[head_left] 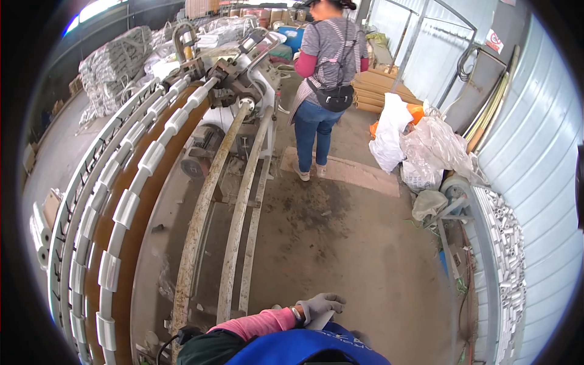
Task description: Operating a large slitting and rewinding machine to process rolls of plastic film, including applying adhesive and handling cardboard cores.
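My left hand (322,305), in a grey glove with a pink sleeve behind it, is in front of my blue apron (304,348) at the lower edge. Its fingers curl to the right around a pale flat piece (320,320) that sticks out below the palm. What the piece is made of does not show clearly. Of my right hand (363,337), only a small grey patch shows past the apron, its fingers hidden. To the left runs a long machine with a brown roller (142,164) and a rod bearing white sleeves (126,208).
A person (331,67) in jeans stands ahead, back turned. Rusty rails (204,213) run along the machine. White plastic bags (426,146) and a rack of short white tubes (508,267) line the right wall. Stacked bales (115,64) stand far left; brown tubes (380,88) lie behind the person.
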